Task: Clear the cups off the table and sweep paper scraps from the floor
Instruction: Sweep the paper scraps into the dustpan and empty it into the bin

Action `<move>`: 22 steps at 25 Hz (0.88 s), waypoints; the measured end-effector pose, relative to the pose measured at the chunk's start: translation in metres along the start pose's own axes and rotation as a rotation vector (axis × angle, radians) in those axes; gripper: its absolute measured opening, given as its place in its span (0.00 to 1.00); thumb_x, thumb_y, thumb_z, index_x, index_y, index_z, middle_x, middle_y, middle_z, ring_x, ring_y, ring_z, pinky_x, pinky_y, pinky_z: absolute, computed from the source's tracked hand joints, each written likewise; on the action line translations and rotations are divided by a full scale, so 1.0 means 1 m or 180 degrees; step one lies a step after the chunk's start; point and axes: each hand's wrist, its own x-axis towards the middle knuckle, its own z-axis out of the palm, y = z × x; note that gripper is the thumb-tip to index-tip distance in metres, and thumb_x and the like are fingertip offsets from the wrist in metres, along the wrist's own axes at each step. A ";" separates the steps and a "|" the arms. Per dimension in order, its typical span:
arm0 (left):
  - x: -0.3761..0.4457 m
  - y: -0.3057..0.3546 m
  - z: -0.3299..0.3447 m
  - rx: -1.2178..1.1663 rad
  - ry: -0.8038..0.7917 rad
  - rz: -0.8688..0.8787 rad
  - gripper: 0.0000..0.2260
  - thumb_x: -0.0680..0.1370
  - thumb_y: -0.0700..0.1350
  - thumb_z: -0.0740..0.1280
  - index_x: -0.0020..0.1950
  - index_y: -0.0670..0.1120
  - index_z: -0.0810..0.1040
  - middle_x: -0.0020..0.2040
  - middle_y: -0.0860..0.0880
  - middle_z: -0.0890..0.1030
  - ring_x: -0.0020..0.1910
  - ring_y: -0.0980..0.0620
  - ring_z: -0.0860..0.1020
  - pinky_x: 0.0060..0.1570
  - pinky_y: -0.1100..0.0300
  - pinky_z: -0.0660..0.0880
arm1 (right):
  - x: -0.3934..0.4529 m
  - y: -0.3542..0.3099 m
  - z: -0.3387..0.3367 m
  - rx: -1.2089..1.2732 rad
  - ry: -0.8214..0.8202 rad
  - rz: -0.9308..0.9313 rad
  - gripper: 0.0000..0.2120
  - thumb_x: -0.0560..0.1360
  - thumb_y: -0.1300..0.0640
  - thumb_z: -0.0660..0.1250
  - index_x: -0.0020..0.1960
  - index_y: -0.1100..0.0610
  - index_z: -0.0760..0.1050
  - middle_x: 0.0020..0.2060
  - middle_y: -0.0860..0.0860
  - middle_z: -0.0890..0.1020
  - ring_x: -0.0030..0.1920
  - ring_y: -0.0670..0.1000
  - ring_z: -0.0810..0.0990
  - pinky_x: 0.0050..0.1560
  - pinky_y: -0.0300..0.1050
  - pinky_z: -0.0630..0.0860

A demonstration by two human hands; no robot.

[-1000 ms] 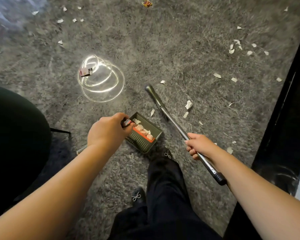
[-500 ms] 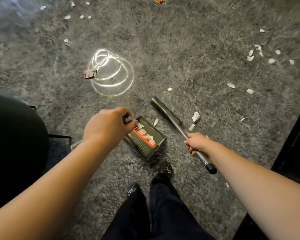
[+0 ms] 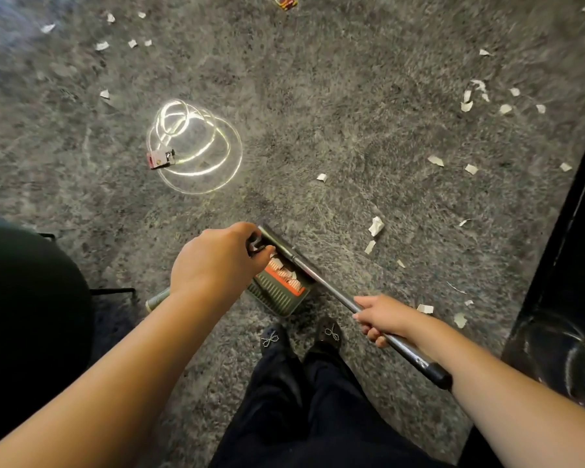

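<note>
Head view: right hand (image 3: 384,317) fingers (image 3: 372,334) wrap broom handle (image 3: 331,290) above dustpan (image 3: 277,293).

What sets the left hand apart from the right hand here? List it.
The left hand grips the dustpan's handle, while the right hand grips the broom's metal pole. The left hand sits higher in the picture over the dustpan; the right hand sits lower, nearer the shoes. Both have fingers curled round a cleaning tool above the carpet.
</note>
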 end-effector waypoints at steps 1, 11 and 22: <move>0.001 -0.003 -0.003 -0.0002 -0.0031 0.0048 0.17 0.73 0.64 0.66 0.55 0.57 0.78 0.36 0.54 0.78 0.36 0.47 0.79 0.33 0.54 0.79 | -0.008 -0.001 0.001 0.0072 -0.0022 -0.0024 0.30 0.80 0.64 0.58 0.78 0.55 0.52 0.30 0.52 0.69 0.20 0.44 0.66 0.21 0.36 0.64; 0.044 0.001 -0.026 -0.0140 -0.0130 0.0294 0.14 0.74 0.61 0.67 0.56 0.59 0.78 0.37 0.55 0.79 0.38 0.50 0.79 0.35 0.56 0.78 | -0.040 -0.033 -0.018 0.0729 0.0481 -0.0420 0.30 0.79 0.65 0.60 0.77 0.53 0.55 0.29 0.52 0.71 0.21 0.44 0.66 0.20 0.36 0.64; 0.070 0.003 -0.042 0.0102 0.0192 0.0275 0.15 0.71 0.62 0.70 0.53 0.57 0.82 0.36 0.53 0.82 0.36 0.47 0.80 0.32 0.60 0.73 | 0.022 -0.084 -0.087 0.0563 0.0614 -0.0309 0.28 0.80 0.65 0.58 0.77 0.54 0.54 0.29 0.53 0.70 0.21 0.45 0.65 0.20 0.36 0.63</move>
